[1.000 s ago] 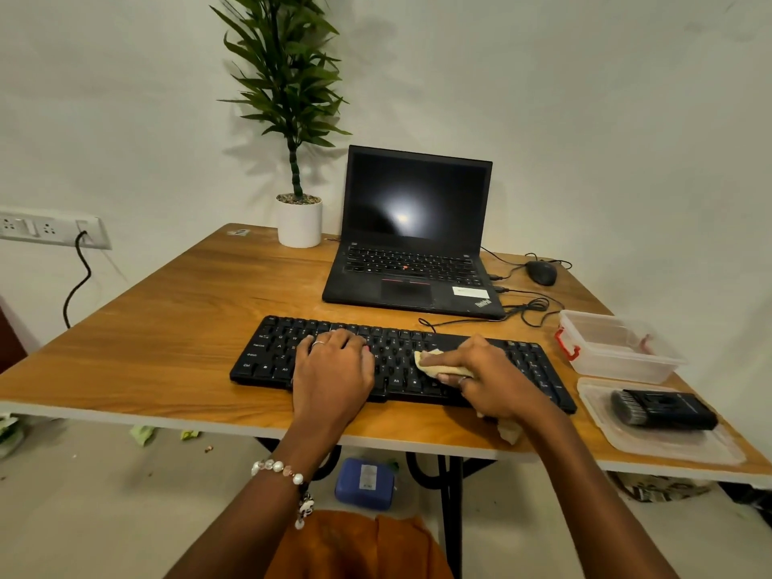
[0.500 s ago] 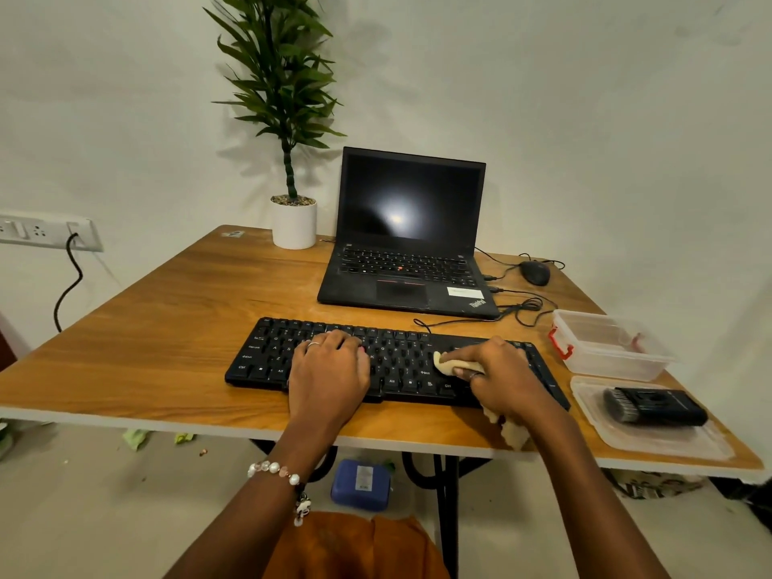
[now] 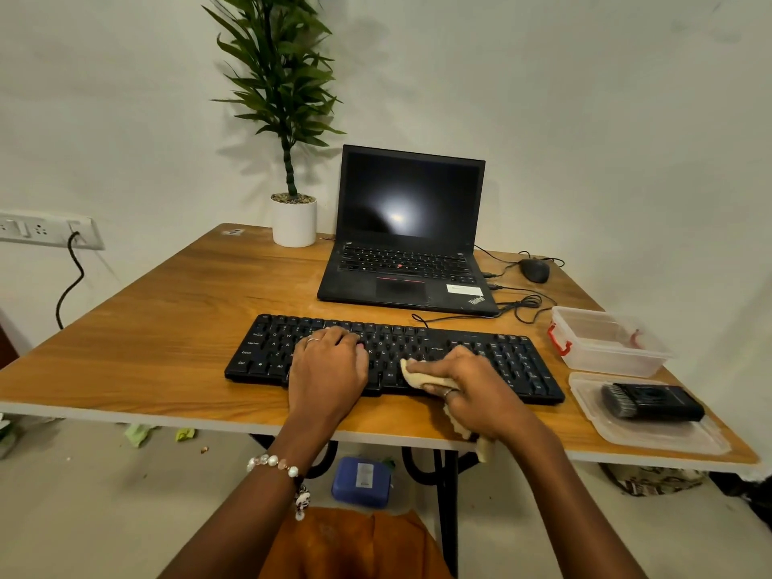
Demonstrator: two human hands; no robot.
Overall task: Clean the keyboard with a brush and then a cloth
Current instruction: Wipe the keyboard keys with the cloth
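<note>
Wiping goes well, I judge, if my right hand [image 3: 472, 386], its fingers curled around the cloth [image 3: 420, 374], presses along each key row while my left hand [image 3: 330, 365], fingers relaxed, steadies the keyboard [image 3: 514, 361] on the bench [image 3: 158, 328].

Illumination even and moderately bright. The laptop screen [image 3: 409, 198] carries a soft white glare patch near its centre. The plant [image 3: 280, 77] throws diffuse shadows on the wall [image 3: 605, 119]. Wide-angle distortion bows the table [image 3: 146, 328] edges. Focus acceptable throughout; no motion blur evident.
</note>
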